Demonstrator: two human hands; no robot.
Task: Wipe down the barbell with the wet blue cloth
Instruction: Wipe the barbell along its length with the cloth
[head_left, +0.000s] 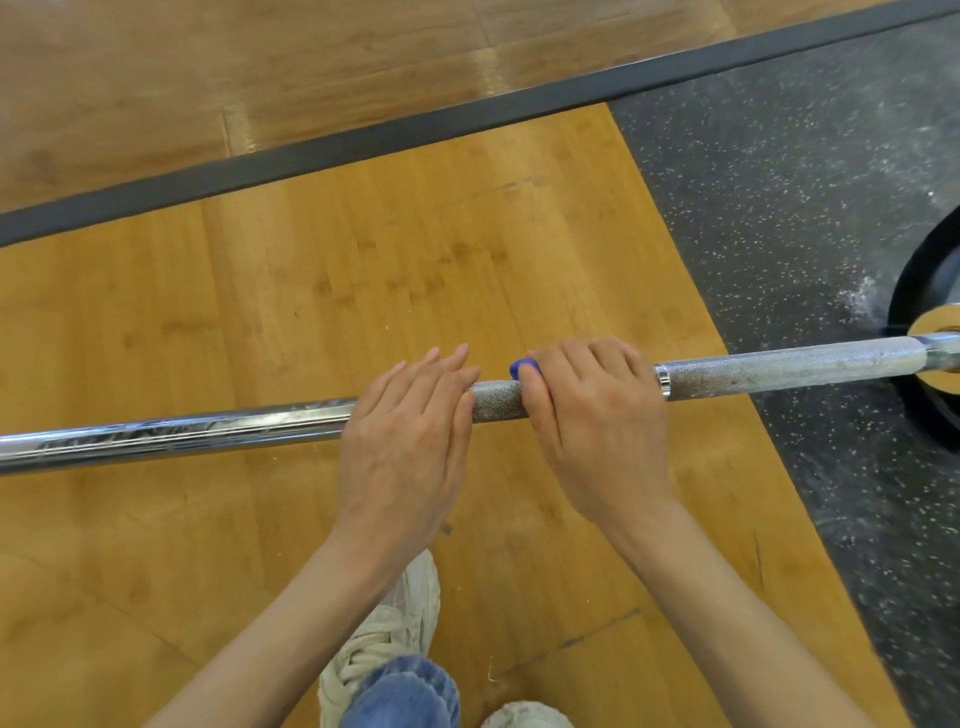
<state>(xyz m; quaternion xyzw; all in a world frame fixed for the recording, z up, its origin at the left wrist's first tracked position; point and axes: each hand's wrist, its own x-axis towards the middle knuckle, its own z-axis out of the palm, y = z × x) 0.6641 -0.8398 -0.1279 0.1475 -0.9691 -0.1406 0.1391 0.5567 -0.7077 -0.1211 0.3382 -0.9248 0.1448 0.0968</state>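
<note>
Barbell (779, 366): right hand (592, 410) wrapped blue cloth (519, 369) around knurling; left hand (405, 436) lay flat, fingers straight, steadying alongside. Best: squeeze firmly, twist along the shaft.

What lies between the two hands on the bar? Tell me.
Head view: a short bare stretch of knurled bar separates the left hand from the right hand; a bit of blue cloth shows by the right fingers.

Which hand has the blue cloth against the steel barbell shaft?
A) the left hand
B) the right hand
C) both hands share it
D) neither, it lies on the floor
B: a corner of the blue cloth peeks out under the right hand, whose fingers curl over the steel barbell shaft; the left hand lies flat on the bar.
</note>
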